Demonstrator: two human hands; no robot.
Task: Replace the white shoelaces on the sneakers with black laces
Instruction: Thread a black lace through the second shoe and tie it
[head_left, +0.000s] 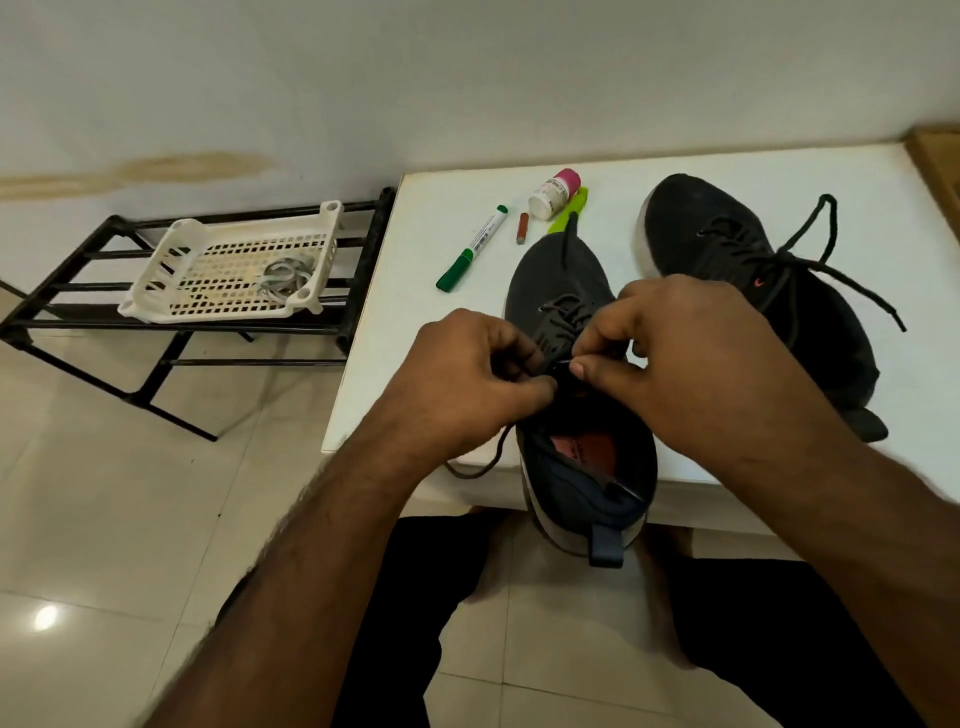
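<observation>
A dark sneaker (558, 275) lies toe-away on the white table (441, 208), its heel hanging over the near edge. Black lace runs through its eyelets. My left hand (467, 374) and my right hand (691, 358) meet over the top eyelets, each pinching the black lace (569, 312). One lace end (483, 462) trails off the table edge at the left; another points up past the toe. A second dark sneaker (753, 280) lies to the right, laced in black, with a loop and loose ends spread out. White laces (283, 278) lie coiled in a basket.
A white plastic basket (176, 244) sits on a black metal rack (78, 306) left of the table. On the table's far side lie a green marker (472, 247), a small brown stick (522, 227), a pink-capped bottle (555, 192) and a green item (569, 210). Tiled floor below.
</observation>
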